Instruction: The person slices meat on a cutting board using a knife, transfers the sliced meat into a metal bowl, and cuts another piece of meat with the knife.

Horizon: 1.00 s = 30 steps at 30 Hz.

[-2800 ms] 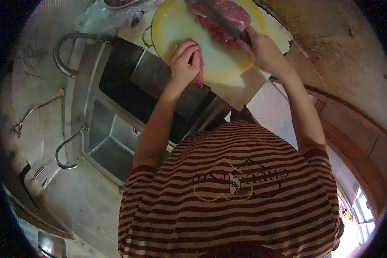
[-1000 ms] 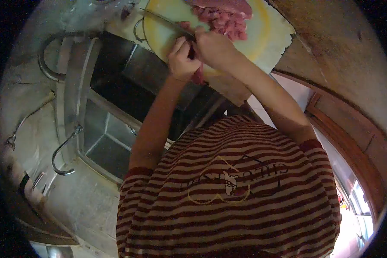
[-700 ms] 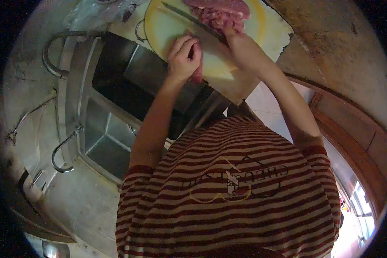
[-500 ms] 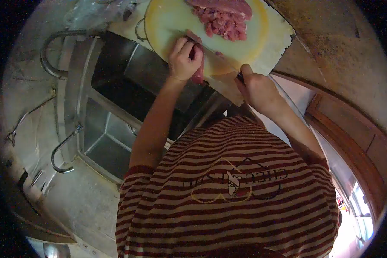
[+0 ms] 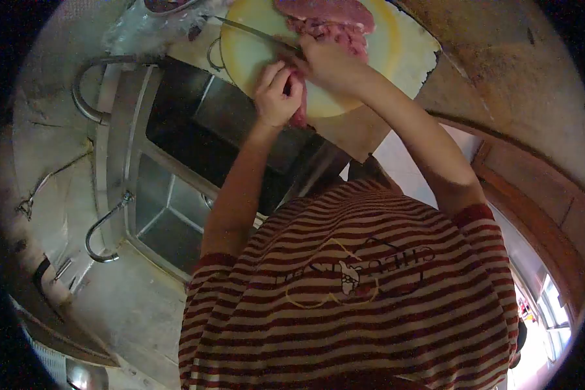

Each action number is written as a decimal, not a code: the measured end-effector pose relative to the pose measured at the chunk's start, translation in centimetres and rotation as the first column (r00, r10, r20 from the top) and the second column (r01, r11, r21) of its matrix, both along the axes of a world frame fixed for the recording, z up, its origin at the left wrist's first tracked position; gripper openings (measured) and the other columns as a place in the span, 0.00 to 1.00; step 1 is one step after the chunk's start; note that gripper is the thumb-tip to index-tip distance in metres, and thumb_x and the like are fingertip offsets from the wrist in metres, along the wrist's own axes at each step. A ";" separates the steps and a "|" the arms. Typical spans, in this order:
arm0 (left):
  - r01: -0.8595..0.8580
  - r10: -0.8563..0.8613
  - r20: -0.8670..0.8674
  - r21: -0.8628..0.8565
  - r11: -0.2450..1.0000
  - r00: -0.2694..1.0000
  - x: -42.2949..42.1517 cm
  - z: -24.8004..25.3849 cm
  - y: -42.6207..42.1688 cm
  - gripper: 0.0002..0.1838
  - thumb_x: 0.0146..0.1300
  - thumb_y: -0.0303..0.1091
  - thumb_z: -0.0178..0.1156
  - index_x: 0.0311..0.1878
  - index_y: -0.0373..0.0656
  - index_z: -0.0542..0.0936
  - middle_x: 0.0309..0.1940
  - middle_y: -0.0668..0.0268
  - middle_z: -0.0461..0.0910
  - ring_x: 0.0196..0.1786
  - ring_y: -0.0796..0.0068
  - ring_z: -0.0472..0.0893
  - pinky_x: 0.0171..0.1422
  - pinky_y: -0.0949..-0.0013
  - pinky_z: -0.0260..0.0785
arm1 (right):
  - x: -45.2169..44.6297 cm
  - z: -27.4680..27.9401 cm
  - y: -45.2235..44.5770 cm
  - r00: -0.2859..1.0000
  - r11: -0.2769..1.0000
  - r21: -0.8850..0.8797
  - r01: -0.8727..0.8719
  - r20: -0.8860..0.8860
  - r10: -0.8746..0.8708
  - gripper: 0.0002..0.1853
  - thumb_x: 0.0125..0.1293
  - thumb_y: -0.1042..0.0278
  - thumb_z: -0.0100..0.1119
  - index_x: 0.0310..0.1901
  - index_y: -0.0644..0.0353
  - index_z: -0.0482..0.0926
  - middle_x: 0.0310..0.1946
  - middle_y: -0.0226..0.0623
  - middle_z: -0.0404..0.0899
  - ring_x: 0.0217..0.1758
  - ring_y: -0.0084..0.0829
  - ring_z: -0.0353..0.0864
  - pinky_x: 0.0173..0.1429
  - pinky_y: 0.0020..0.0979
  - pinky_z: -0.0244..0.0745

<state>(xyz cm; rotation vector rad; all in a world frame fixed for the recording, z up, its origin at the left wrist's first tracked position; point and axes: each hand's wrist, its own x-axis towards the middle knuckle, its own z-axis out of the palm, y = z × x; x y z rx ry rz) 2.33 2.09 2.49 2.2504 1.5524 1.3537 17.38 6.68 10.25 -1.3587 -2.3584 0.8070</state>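
On the round cutting board, my left hand is closed around a strip of raw meat, whose lower end sticks out toward the board's near edge. My right hand grips a long knife by the handle, close beside the left fingers. The blade points to the upper left across the board. Behind the right hand lie a larger piece of meat and several small cut pieces, partly hidden by that hand.
A metal sink with a dark basin and a second basin lies left of the board. Curved faucets stand beside it. A plastic bag is at the upper left.
My right hand has swung with the knife from the board's near right edge up and left, beside my left hand. The left hand keeps its hold on the meat strip.
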 end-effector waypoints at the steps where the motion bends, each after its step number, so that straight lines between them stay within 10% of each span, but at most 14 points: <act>1: 0.003 -0.003 0.042 -0.005 1.000 0.999 0.1 0.0 -0.1 0.08 0.46 0.26 0.61 0.33 0.38 0.79 0.37 0.57 0.77 0.37 0.56 0.78 0.41 0.60 0.73 | 1.3 0.5 -1.5 1.000 1.000 0.016 0.002 0.001 -0.002 0.14 0.63 0.63 0.53 0.42 0.66 0.68 0.25 0.54 0.77 0.31 0.55 0.78 0.36 0.49 0.72; 10: -0.028 0.029 0.028 -0.035 0.999 0.999 -0.1 -0.6 -0.2 0.07 0.47 0.26 0.61 0.31 0.38 0.78 0.36 0.58 0.76 0.37 0.58 0.78 0.40 0.62 0.72 | 6.9 2.2 -10.9 0.971 0.920 -0.361 0.152 0.231 -0.070 0.14 0.62 0.65 0.54 0.42 0.65 0.65 0.24 0.56 0.77 0.30 0.55 0.78 0.33 0.49 0.73; 16: -0.053 0.054 0.034 -0.034 0.998 0.998 0.0 0.1 -0.2 0.08 0.45 0.26 0.61 0.31 0.38 0.77 0.35 0.58 0.76 0.36 0.57 0.78 0.41 0.62 0.73 | -0.7 -2.2 -2.8 0.994 0.996 -0.080 0.050 0.103 -0.041 0.15 0.62 0.65 0.52 0.43 0.69 0.69 0.31 0.58 0.77 0.38 0.56 0.78 0.40 0.48 0.73; 22: -0.013 0.013 0.028 -0.003 1.000 1.000 -0.3 0.0 0.0 0.08 0.45 0.25 0.60 0.32 0.38 0.77 0.35 0.58 0.76 0.37 0.57 0.78 0.41 0.62 0.73 | -1.0 0.1 2.7 0.995 0.981 -0.196 0.010 0.100 0.010 0.20 0.61 0.57 0.53 0.46 0.67 0.71 0.34 0.59 0.77 0.42 0.55 0.77 0.44 0.48 0.72; 26: -0.013 0.011 0.115 0.014 1.000 0.993 -0.1 -0.2 -0.1 0.08 0.46 0.24 0.60 0.33 0.39 0.77 0.36 0.58 0.76 0.37 0.57 0.77 0.42 0.61 0.72 | 3.8 -0.2 -0.3 0.998 0.984 0.175 -0.008 0.069 -0.004 0.20 0.62 0.62 0.54 0.51 0.67 0.69 0.37 0.56 0.77 0.43 0.55 0.77 0.45 0.48 0.71; 30: -0.080 0.077 0.075 0.039 0.996 0.994 -0.1 -0.1 -0.3 0.08 0.46 0.24 0.60 0.33 0.39 0.77 0.36 0.58 0.76 0.37 0.57 0.77 0.42 0.61 0.72 | 6.2 2.9 -7.6 0.990 0.982 -0.189 0.011 0.140 0.016 0.15 0.62 0.64 0.55 0.43 0.65 0.65 0.24 0.54 0.77 0.29 0.55 0.78 0.32 0.48 0.72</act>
